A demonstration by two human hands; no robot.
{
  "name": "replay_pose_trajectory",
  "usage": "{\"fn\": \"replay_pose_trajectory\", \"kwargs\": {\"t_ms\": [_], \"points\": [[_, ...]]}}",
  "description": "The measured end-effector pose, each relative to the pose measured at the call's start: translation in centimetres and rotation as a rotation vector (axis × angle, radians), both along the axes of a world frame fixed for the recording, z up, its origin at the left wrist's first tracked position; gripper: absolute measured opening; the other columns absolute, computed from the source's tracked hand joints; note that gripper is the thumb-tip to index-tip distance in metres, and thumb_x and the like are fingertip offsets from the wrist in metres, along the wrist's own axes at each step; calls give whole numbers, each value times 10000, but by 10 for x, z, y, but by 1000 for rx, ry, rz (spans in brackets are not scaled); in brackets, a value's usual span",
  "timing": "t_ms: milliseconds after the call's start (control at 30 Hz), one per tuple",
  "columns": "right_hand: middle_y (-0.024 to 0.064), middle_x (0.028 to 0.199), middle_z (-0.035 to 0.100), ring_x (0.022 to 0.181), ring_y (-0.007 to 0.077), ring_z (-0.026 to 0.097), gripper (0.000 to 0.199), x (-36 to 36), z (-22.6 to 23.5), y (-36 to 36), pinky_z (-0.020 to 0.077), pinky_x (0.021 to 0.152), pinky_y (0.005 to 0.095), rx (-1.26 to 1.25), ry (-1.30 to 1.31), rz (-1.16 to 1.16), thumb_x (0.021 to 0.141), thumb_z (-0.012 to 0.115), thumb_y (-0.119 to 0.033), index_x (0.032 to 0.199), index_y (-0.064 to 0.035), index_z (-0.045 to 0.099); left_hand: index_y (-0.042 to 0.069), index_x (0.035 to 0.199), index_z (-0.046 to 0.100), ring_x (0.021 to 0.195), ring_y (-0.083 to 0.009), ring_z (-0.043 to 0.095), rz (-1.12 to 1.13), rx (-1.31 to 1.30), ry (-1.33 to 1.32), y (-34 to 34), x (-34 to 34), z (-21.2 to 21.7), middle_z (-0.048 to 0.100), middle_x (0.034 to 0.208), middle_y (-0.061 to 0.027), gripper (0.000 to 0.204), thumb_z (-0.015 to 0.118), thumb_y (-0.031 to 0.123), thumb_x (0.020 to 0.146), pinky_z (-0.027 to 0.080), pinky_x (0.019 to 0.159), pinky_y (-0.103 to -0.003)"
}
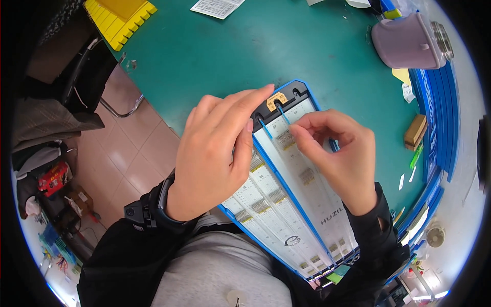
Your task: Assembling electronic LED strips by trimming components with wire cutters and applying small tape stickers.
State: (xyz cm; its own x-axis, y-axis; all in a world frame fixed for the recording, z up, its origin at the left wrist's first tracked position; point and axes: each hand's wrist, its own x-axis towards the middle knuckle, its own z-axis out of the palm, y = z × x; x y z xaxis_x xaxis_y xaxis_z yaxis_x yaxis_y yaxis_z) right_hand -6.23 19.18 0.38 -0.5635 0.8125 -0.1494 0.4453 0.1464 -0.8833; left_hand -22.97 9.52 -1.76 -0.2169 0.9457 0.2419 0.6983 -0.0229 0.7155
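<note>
Head camera, looking down at your lap and a green worktop (286,46). Far left, a yellow ridged plastic piece (121,16) lies on the worktop's corner, with tiled floor and a chair frame below it. Your left hand (215,153) comes next, a dark watch (162,202) on its wrist. Its fingers are stretched out, half open, the index fingertip touching the black end cap (279,105) at the far end of a long blue-framed tray (286,204). The thumb presses on the white component strips (266,202) inside. That tray runs from your lap up onto the worktop edge, tilted to the right.

Just right of it, your right hand (340,161) rests over the tray's right lane, fingers drawn narrow, thumb and forefinger pinched close near a thin blue wire (283,113) that runs from the cap. Whether they actually hold something, you cannot tell.

Further right, a stack of blue rails (434,112) curves along the worktop edge, beside a small wooden block (415,131). A lilac insulated mug (409,41) lies on its side above.

A likely risk: the tray is only propped between lap and worktop, so uneven pressure could tip it. A pinch that pulls too hard could bend the thin wire.
</note>
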Motion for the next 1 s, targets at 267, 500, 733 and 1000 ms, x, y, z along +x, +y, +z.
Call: {"fn": "replay_pose_trajectory", "kwargs": {"t_ms": [267, 500, 733, 1000], "points": [[56, 716, 650, 617, 91, 573, 105, 3, 0, -1, 469, 583, 217, -12, 22, -4, 775, 732, -45, 836, 21, 677, 55, 1214, 598, 876, -262, 562, 1, 3, 5, 0, 4, 0, 644, 1107, -100, 428, 545, -51, 803, 444, 802, -360], [56, 716, 653, 629, 118, 579, 87, 18, 19, -1, 465, 594, 242, -2, -94, 4, 760, 724, -34, 828, 4, 685, 120, 1200, 627, 871, -256, 532, -65, -63, 105, 2, 5, 5, 596, 1153, -59, 497, 516, -64, 751, 423, 784, -355], [66, 839, 662, 880, 273, 615, 79, 134, 56, -3, 462, 813, 351, 654, -584, 14, 747, 729, -50, 820, -58, 699, 157, 1164, 674, 816, -240, 461, -98, -104, 181, 0, 6, 3, 555, 1179, -55, 572, 449, -98, 704, 397, 781, -342], [94, 887, 666, 891, 290, 597, 117, 212, 46, -34, 436, 824, 357, 442, -745, -188, 754, 718, -91, 865, -68, 691, 169, 1276, 604, 902, -247, 422, -188, -184, 278, -4, 4, 13, 498, 1305, -71, 661, 378, -122, 728, 370, 903, -312]]}}
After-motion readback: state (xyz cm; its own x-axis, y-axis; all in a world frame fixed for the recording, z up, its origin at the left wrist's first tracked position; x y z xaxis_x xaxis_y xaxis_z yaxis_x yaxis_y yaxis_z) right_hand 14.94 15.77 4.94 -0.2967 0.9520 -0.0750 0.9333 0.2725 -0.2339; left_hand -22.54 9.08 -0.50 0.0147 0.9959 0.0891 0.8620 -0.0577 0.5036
